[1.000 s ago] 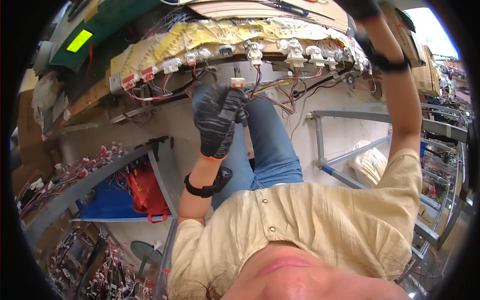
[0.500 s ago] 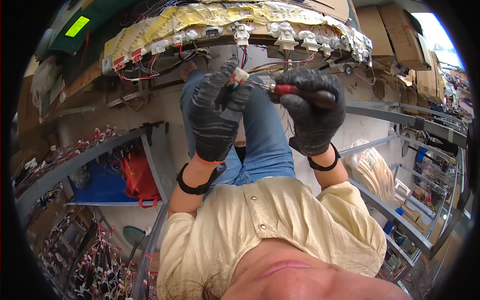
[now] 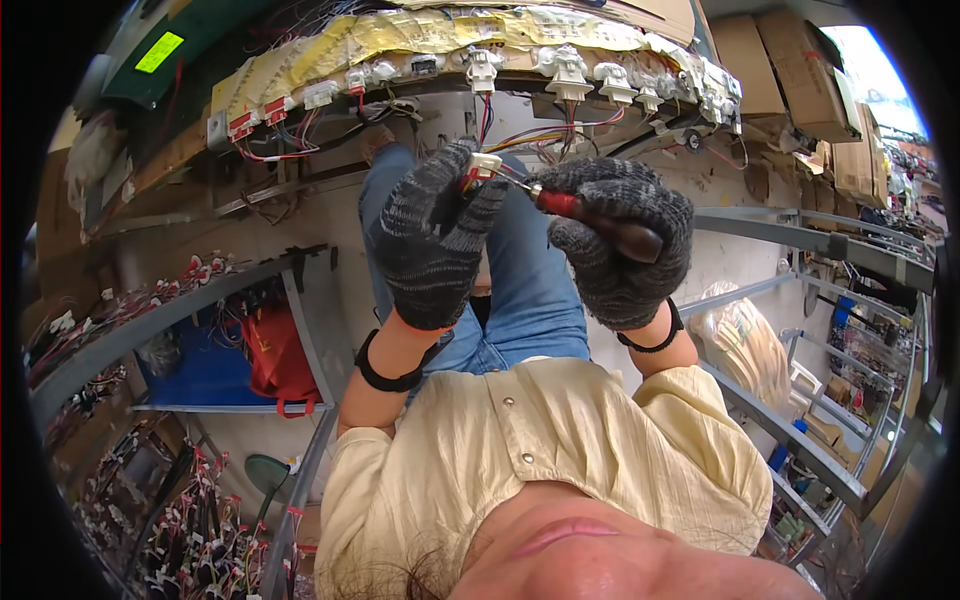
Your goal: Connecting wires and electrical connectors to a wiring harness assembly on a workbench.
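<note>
Connector (image 3: 486, 164), white with a red part, lies at the upper centre of the frame, pinched between the thumb and fingers of the gloved left hand (image 3: 428, 240). Right hand (image 3: 632, 245), likewise in a dark knitted glove, closes around the red-and-brown handle of a screwdriver-like tool (image 3: 602, 222). The tool's thin metal shaft points up and left to the connector's right side; whether the tip is inserted cannot be told. Above, a yellow-taped bench edge (image 3: 395, 48) spans the frame, with a row of mounted connectors (image 3: 568, 76) and trailing wires (image 3: 550, 134) beneath. Lower left: bundled wire harnesses (image 3: 205, 510), with a red bag (image 3: 278, 362) above them. Upper right: cardboard boxes (image 3: 808, 78). Right: metal frames (image 3: 850, 250) beside a filled plastic bag (image 3: 742, 345).
</note>
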Action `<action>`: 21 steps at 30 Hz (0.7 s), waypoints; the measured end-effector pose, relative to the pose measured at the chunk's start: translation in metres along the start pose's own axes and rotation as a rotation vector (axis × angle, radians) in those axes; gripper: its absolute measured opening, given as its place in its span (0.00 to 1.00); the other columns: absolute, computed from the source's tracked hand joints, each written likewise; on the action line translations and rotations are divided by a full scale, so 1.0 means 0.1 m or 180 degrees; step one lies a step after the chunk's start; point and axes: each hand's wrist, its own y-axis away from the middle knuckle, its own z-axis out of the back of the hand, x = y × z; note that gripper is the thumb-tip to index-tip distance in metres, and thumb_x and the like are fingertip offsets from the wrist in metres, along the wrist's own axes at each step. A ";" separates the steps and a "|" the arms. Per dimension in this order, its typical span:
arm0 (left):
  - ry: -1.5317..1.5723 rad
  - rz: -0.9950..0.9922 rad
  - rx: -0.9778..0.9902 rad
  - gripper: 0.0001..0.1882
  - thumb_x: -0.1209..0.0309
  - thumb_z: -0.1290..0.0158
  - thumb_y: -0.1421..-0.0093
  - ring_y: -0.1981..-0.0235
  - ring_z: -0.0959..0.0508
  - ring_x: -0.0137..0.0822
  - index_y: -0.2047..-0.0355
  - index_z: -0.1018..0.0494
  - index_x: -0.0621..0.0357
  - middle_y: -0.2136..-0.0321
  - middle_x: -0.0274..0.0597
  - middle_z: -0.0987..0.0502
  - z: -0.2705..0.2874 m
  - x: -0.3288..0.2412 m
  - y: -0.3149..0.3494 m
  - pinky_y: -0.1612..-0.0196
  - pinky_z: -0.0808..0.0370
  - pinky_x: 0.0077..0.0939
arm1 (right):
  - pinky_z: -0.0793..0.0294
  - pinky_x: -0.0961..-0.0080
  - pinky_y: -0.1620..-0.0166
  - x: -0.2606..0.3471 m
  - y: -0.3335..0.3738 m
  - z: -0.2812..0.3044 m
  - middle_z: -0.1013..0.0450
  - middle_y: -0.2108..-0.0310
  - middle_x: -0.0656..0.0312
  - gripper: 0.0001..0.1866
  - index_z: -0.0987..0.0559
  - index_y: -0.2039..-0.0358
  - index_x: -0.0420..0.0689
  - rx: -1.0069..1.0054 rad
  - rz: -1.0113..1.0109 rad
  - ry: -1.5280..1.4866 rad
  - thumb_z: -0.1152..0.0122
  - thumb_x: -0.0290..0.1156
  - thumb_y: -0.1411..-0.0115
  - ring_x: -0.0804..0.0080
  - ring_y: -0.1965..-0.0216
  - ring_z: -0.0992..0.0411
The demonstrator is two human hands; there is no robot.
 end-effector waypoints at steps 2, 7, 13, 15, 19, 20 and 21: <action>-0.0215 -0.0244 -0.0050 0.16 0.73 0.37 0.52 0.69 0.22 0.34 0.62 0.25 0.64 0.69 0.44 0.22 0.02 0.07 0.01 0.65 0.25 0.24 | 0.25 0.68 0.58 0.01 -0.01 -0.01 0.26 0.64 0.49 0.17 0.28 0.64 0.41 0.0059 -0.0062 -0.0005 0.33 0.19 0.55 0.60 0.62 0.25; -0.0996 -0.0762 0.0045 0.17 0.69 0.36 0.53 0.70 0.22 0.37 0.63 0.25 0.61 0.69 0.43 0.22 0.10 0.07 -0.03 0.66 0.25 0.25 | 0.26 0.69 0.59 0.02 -0.06 -0.03 0.25 0.64 0.49 0.16 0.27 0.64 0.42 0.0127 0.0147 0.0228 0.33 0.21 0.54 0.61 0.63 0.25; -0.1377 -0.1146 0.0125 0.18 0.73 0.38 0.52 0.68 0.21 0.35 0.60 0.26 0.63 0.65 0.45 0.22 0.15 0.10 -0.05 0.64 0.25 0.24 | 0.25 0.69 0.60 0.00 -0.07 -0.08 0.25 0.66 0.51 0.14 0.29 0.64 0.40 -0.0173 -0.0007 -0.0304 0.35 0.23 0.50 0.63 0.64 0.25; -0.1330 -0.1195 0.0036 0.17 0.73 0.37 0.52 0.67 0.21 0.35 0.61 0.26 0.63 0.65 0.46 0.22 0.16 0.13 -0.03 0.63 0.25 0.24 | 0.25 0.69 0.60 0.01 -0.08 -0.06 0.26 0.66 0.52 0.14 0.30 0.64 0.39 -0.0128 -0.0105 -0.0300 0.36 0.24 0.49 0.63 0.64 0.25; -0.1275 -0.1112 0.0036 0.17 0.73 0.37 0.53 0.67 0.21 0.35 0.62 0.27 0.63 0.64 0.47 0.22 0.16 0.15 -0.02 0.63 0.25 0.24 | 0.25 0.69 0.61 -0.03 -0.05 -0.04 0.26 0.66 0.52 0.13 0.31 0.63 0.38 -0.0036 -0.0601 -0.0318 0.38 0.26 0.46 0.65 0.64 0.26; -0.1263 -0.1081 0.0087 0.17 0.73 0.37 0.52 0.67 0.21 0.35 0.62 0.27 0.64 0.64 0.47 0.22 0.16 0.15 -0.01 0.63 0.25 0.24 | 0.25 0.69 0.61 -0.04 -0.04 -0.05 0.26 0.66 0.52 0.13 0.31 0.63 0.38 -0.0042 -0.0605 -0.0312 0.38 0.26 0.46 0.65 0.64 0.26; -0.1251 -0.1050 0.0138 0.17 0.73 0.38 0.51 0.66 0.21 0.35 0.62 0.27 0.64 0.64 0.47 0.22 0.16 0.14 -0.01 0.63 0.25 0.24 | 0.25 0.70 0.60 -0.04 -0.04 -0.07 0.25 0.67 0.55 0.14 0.28 0.65 0.40 -0.0238 -0.0688 -0.0578 0.35 0.26 0.50 0.66 0.65 0.25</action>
